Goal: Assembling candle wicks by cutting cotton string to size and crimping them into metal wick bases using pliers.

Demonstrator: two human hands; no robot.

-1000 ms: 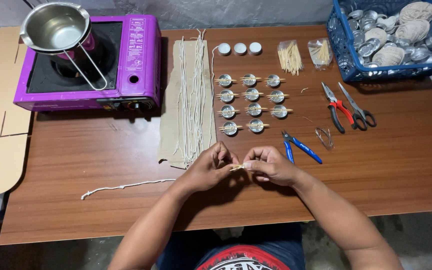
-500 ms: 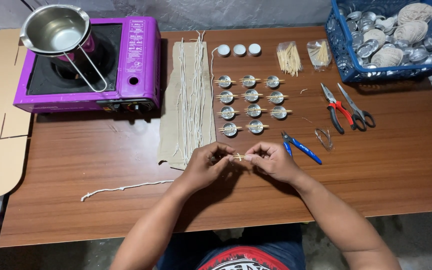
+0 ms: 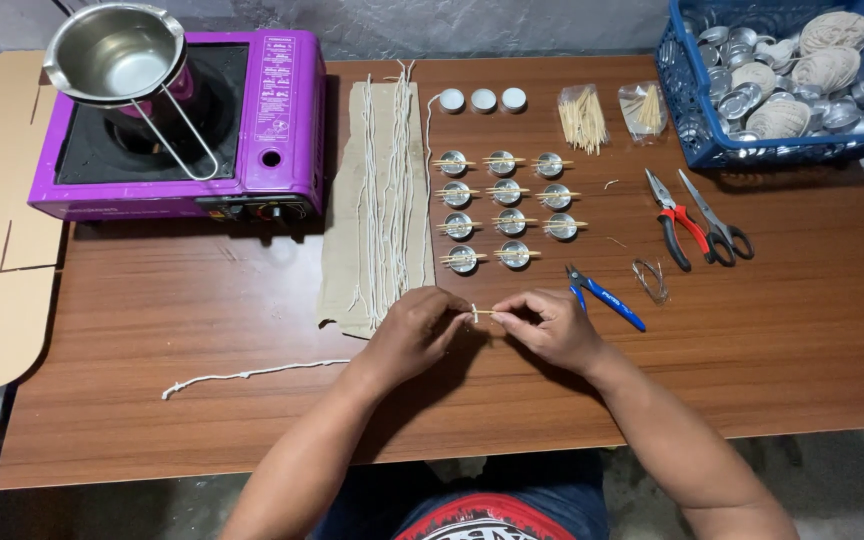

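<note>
My left hand [image 3: 414, 330] and my right hand [image 3: 545, 325] meet over the wooden table [image 3: 202, 320], just below the rows of small metal cups. Between their fingertips they pinch a short white wick held between thin wooden sticks [image 3: 479, 314]. Several metal cups with wicks clamped by sticks [image 3: 505, 207] stand in rows just beyond my hands. A strip of cardboard [image 3: 377, 200] with several white wicks laid on it lies to the left of the cups.
A purple portable stove [image 3: 262, 130] with a steel pot [image 3: 117, 50] sits at the back left. Blue cutters [image 3: 607, 297], red pliers [image 3: 677, 218] and scissors [image 3: 717, 215] lie to the right. A blue basket [image 3: 782, 150] holds cups and twine. A loose string [image 3: 242, 375] lies left.
My hands, still pinching the wick and sticks, have shifted slightly away from me toward the cups. Nothing else on the table has moved.
</note>
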